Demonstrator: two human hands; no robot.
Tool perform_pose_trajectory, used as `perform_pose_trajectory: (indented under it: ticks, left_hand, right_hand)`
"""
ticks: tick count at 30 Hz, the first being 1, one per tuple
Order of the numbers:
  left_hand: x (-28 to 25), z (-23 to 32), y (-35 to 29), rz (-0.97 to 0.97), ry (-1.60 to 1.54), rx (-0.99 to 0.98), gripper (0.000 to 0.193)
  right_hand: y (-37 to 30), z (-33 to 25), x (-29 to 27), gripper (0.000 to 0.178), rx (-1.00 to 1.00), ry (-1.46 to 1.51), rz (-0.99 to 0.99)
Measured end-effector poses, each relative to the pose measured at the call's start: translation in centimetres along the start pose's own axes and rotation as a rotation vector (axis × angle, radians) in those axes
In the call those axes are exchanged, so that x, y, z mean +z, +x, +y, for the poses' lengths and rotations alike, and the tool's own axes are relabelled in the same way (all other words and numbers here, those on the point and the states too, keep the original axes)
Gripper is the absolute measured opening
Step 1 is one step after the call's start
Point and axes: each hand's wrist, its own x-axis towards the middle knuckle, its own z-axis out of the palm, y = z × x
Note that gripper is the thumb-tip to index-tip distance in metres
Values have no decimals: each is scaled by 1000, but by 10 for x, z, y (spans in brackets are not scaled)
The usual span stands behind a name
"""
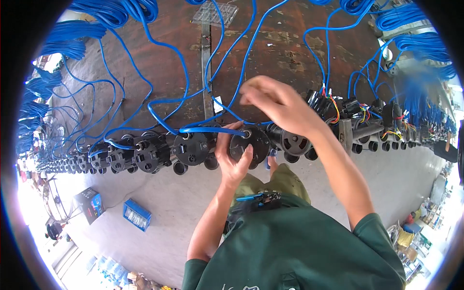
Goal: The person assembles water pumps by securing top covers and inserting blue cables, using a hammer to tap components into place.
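A round black motor-like housing [254, 146] with a blue cable entering its flat cap sits at the table edge in front of me. My left hand [232, 162] is closed around its left side, thumb pressed on the cap and fingers behind. Above and to the right, my right hand [280, 104] reaches over the table with its fingers curled in. Whatever those fingers may hold is hidden; a blue cable [240, 82] runs close by the fingertips. To the right of the held housing is another black one [293, 142] with round openings in its face.
Similar black housings [152, 153] with blue cables line the table edge leftward. On the right, several units have coloured wires [334, 108] exposed. Coiled blue cables [408, 18] ring the brown tabletop [285, 53]. A blue crate [137, 215] and a dark box [90, 204] stand on the floor.
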Motion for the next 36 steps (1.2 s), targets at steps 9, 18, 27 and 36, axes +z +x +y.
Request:
perform_pose_trajectory:
  ticks: [9,18,27,36]
  left_hand:
    - [-9,5,4,-48,-47,-120,61]
    - [-7,4,6,-58,-77,-130,62]
    - [-5,3,0,-24,-116,-146,62]
    - [-8,3,-5,-46,-256,-257,54]
  right_hand:
    - [-203,62,-141,51,253,-1221,421]
    - [-208,102,-179,34,41,-1444,202]
    - [-231,-7,-93,22,442,-801,309]
    - [-186,-15,14,27,213,-469,204]
